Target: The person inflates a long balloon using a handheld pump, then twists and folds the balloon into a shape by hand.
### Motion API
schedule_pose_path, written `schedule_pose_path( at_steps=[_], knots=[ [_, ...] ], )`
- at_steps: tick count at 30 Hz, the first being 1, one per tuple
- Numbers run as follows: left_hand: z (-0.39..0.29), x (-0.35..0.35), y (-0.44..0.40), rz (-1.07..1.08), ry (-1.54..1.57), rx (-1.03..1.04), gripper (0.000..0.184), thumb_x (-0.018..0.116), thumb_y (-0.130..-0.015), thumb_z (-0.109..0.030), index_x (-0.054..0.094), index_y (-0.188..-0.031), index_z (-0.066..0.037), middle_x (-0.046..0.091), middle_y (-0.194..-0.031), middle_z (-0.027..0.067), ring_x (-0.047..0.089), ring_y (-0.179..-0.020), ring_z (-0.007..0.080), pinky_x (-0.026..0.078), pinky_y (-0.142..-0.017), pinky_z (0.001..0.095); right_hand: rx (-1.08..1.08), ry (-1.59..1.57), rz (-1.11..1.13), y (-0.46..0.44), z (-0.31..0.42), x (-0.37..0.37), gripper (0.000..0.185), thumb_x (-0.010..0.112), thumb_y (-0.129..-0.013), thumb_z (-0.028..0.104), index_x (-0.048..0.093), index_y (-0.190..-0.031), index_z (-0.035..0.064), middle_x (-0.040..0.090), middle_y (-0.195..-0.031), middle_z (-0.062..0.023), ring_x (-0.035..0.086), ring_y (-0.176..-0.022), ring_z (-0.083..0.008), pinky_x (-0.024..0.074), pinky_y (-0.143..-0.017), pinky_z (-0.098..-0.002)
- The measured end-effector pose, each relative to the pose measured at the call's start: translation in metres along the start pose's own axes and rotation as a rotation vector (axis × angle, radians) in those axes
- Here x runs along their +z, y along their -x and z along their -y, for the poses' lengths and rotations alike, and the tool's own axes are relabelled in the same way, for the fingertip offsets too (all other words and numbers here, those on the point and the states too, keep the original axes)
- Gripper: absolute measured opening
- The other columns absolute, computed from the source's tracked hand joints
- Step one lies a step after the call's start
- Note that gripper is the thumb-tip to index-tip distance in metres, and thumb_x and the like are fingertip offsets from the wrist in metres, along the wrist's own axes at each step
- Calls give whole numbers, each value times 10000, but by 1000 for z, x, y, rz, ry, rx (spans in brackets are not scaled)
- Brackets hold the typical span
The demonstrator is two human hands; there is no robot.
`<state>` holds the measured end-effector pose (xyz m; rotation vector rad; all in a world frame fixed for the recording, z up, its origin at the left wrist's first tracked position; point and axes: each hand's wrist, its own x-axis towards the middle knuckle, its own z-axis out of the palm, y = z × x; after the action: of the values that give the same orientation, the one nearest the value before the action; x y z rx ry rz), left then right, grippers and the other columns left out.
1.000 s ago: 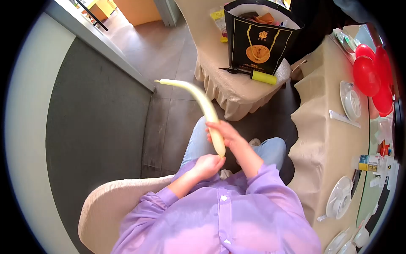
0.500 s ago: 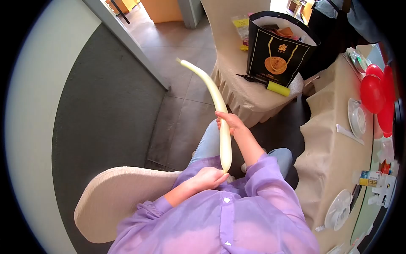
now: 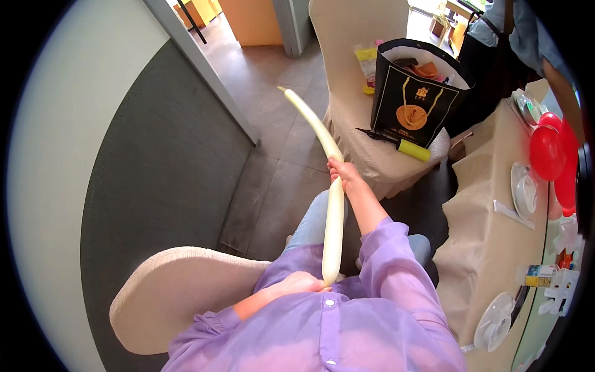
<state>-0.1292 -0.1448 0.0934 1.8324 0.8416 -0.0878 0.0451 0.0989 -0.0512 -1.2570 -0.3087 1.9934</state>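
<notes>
A long pale-yellow modelling balloon (image 3: 333, 229) stretches from my lap up and away to the left, over the floor. Its near end is pinched in the closed fingers of my left hand (image 3: 302, 283), close to my shirt. My right hand (image 3: 344, 173) wraps round the balloon further along, and the balloon looks squeezed narrower there. Beyond that hand, the far part tapers to a thin uninflated tip.
On a covered chair (image 3: 356, 124) ahead stand a black paper bag (image 3: 409, 93) and a yellow-green hand pump (image 3: 412, 150). Along the right, a table (image 3: 471, 229) holds plates (image 3: 524, 189) and red balloons (image 3: 547, 152). Another person (image 3: 520, 37) stands at the upper right.
My left hand has drawn the balloon's near end closer to my body. The balloon looks straighter, and my right hand now squeezes it in. The view has shifted slightly.
</notes>
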Motion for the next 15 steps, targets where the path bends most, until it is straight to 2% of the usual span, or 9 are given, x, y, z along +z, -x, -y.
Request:
schedule_pose_path(
  at_steps=[4,6,10,12,13,15],
  knots=[
    [0,0,2,21,91,-25,347,447,-882,-341,607,-780,-51,575,-664,171,560,-651,360,423,-588,429,32,75,26,15,1,11,173,660,-787,177,521,-766,77,494,-569,-2,473,-451,-105,422,-417,-230],
    [3,1,1,188,27,-73,261,533,-860,-286,639,-964,-72,587,-829,127,565,-802,240,432,-720,320,42,59,-29,35,3,26,174,652,-794,183,521,-764,74,494,-565,-5,473,-455,-110,431,-429,-237],
    [3,5,20,159,47,-30,253,526,-858,-282,633,-945,-70,586,-814,125,561,-787,249,431,-708,328,26,18,-86,23,24,20,175,654,-793,181,521,-770,69,499,-565,-11,478,-463,-119,441,-441,-245],
    [4,6,27,139,56,-12,250,523,-857,-281,630,-935,-69,585,-806,124,559,-780,253,430,-703,332,-27,-76,-58,4,35,6,169,652,-789,149,520,-749,50,486,-576,-12,457,-444,-119,424,-403,-249],
    [4,7,30,131,58,-8,248,521,-856,-280,629,-930,-68,585,-803,124,558,-776,256,430,-700,335,-45,-25,-65,-2,41,3,184,633,-809,167,511,-716,65,456,-549,7,430,-432,-87,390,-379,-212],
    [6,7,32,114,62,2,246,518,-855,-278,626,-921,-68,584,-795,123,556,-768,260,429,-694,339,-63,43,-77,-5,42,-3,183,628,-814,168,512,-717,65,447,-548,13,426,-435,-77,384,-376,-200]
  ],
)
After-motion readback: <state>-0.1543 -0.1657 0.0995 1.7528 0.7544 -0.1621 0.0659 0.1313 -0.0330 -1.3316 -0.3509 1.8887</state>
